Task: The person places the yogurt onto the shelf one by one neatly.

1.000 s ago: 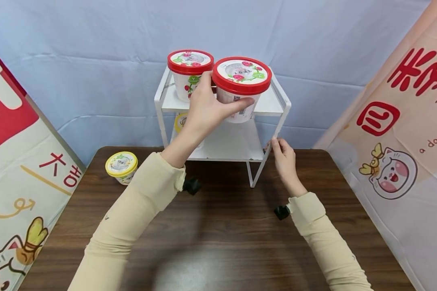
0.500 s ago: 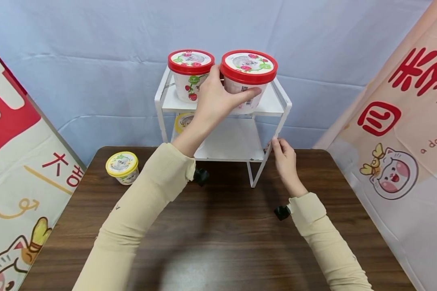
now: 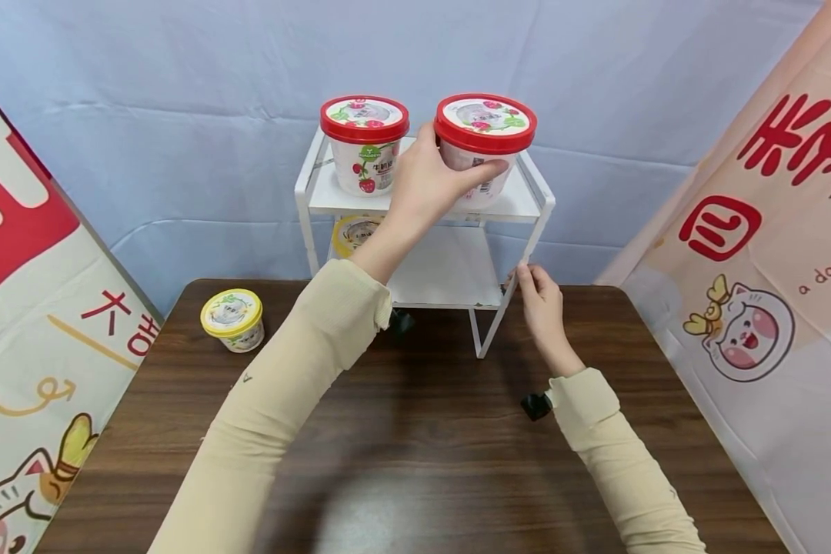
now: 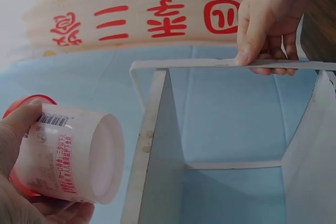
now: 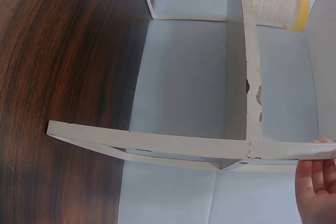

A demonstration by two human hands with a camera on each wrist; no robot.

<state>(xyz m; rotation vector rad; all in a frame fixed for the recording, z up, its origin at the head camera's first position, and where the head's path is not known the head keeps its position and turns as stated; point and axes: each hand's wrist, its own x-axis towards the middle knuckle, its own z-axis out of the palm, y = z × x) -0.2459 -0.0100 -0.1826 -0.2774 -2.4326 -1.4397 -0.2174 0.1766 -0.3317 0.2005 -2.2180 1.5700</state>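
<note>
My left hand grips a white tub with a red lid, printed with strawberries, over the right half of the top shelf. In the left wrist view the tub is held above the shelf board, its base apart from it. Another red-lidded tub stands on the left of the same shelf. With its thumb and fingers my right hand pinches the right front leg of the white two-tier rack; the right wrist view catches those fingers at the leg.
A yellow-lidded tub sits on the lower shelf, partly behind my left arm. One more yellow-lidded tub stands on the wooden table at left. Printed banners flank the table, with a pale blue cloth behind.
My left hand has carried the red-lidded tub to the right and farther back over the top shelf. My right hand has stayed on the rack's leg.
</note>
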